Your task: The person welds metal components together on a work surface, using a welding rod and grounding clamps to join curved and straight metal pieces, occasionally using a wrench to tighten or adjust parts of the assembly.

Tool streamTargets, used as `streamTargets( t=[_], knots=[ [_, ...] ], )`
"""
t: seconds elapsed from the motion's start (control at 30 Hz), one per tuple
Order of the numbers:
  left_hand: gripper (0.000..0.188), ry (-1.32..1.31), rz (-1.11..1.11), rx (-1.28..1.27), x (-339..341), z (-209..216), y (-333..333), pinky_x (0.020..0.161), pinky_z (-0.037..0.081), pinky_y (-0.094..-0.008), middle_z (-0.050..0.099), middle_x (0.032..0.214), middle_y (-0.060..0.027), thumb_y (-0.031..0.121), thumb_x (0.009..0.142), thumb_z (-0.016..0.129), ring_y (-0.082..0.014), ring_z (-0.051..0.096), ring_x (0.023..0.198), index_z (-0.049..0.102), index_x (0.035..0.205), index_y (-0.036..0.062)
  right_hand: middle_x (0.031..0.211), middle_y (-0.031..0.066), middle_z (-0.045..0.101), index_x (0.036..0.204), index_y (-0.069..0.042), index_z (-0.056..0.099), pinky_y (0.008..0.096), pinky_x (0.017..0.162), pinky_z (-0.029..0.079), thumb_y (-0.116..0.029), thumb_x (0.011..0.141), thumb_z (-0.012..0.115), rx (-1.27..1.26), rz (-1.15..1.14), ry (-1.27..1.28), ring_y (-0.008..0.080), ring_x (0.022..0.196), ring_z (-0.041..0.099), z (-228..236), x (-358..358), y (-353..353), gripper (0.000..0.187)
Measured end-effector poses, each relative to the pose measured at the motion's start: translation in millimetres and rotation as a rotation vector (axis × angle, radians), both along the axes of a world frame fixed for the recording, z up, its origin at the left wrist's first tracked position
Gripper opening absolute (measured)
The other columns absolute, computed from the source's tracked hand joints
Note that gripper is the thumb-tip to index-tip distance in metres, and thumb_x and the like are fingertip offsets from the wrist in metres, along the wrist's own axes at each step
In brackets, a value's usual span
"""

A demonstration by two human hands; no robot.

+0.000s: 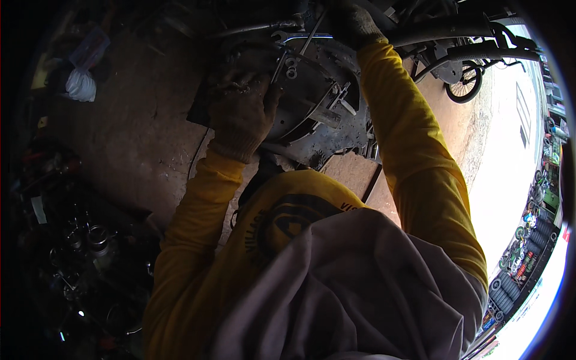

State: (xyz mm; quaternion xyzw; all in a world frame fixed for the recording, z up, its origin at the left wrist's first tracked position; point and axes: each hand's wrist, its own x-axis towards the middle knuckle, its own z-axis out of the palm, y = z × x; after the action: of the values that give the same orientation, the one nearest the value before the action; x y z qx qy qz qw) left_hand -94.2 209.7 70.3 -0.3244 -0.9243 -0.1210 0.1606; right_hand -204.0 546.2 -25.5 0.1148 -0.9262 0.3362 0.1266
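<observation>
My left hand [242,114], in a dirty work glove, is at the left side of a dark round tray [300,129]. Its thumb stands apart from the fingers, which are dim, and I make out nothing held. Up at the top, my gloved right hand [358,25] reaches among dark machine parts; shadow hides its fingers. A combination wrench [309,36] lies just left of that hand, crossed by a thin metal rod [313,35]. On the tray are ring-shaped metal pieces [291,68] and slim metal tools [345,103].
Thick black tubes [444,30] extend rightward past my right arm. A bicycle wheel [465,84] stands beyond them. Dark metal parts [96,237] crowd the lower left, and a white plastic bag [80,85] sits at upper left. Stacked tires [510,291] line the far right.
</observation>
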Motion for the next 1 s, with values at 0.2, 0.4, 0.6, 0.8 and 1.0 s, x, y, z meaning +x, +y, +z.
streamTargets(
  t=[0.2,0.4,0.6,0.8,1.0],
  knots=[
    [0.030,-0.018,0.008,-0.038,2.6,0.3,-4.6,0.080,0.056,-0.0392,0.073,0.094,-0.0047,0.043,0.096,0.066,-0.0248,0.069,0.094,0.073,0.094,0.0143,0.111,0.0049,0.070,0.136,-0.002,0.061,0.0252,0.078,0.053,-0.005,0.102,0.054,-0.480,-0.114,0.132,0.0105,0.091,0.065,91.1,42.9,-37.1,0.035],
    [0.028,0.045,-0.012,0.026,4.6,1.5,-0.4,0.077,0.057,-0.0397,0.072,0.093,-0.0058,0.041,0.096,0.066,-0.0253,0.070,0.089,0.073,0.093,0.0133,0.109,0.0047,0.069,0.135,-0.002,0.059,0.0255,0.076,0.054,-0.007,0.101,0.059,-1.311,0.024,-0.002,0.0107,0.091,0.065,124.1,64.6,-44.4,0.035],
    [0.023,0.066,0.013,0.008,6.1,1.8,-3.2,0.078,0.057,-0.0374,0.073,0.093,-0.0054,0.033,0.093,0.070,-0.0244,0.071,0.090,0.074,0.091,0.0108,0.106,0.0053,0.071,0.129,-0.002,0.065,0.0263,0.075,0.054,-0.008,0.101,0.059,-1.171,-0.353,-0.230,0.0109,0.089,0.065,89.4,52.3,-20.2,0.030],
    [0.021,0.083,-0.043,-0.010,4.4,3.2,-0.9,0.078,0.057,-0.0368,0.074,0.093,-0.0044,0.032,0.094,0.069,-0.0225,0.071,0.090,0.074,0.094,0.0109,0.112,0.0027,0.070,0.131,-0.001,0.066,0.0274,0.080,0.052,-0.002,0.102,0.053,-0.638,-0.069,-0.036,0.0116,0.093,0.064,24.6,62.8,15.0,0.032],
    [0.020,0.045,-0.064,-0.119,0.9,-4.5,-2.9,0.081,0.056,-0.0354,0.073,0.093,-0.0019,0.031,0.096,0.067,-0.0211,0.071,0.092,0.073,0.096,0.0121,0.122,0.0062,0.070,0.137,-0.001,0.062,0.0275,0.095,0.049,0.006,0.099,0.051,-0.558,-0.037,-0.092,0.0158,0.110,0.063,-14.3,56.9,8.9,0.040]
  ],
)
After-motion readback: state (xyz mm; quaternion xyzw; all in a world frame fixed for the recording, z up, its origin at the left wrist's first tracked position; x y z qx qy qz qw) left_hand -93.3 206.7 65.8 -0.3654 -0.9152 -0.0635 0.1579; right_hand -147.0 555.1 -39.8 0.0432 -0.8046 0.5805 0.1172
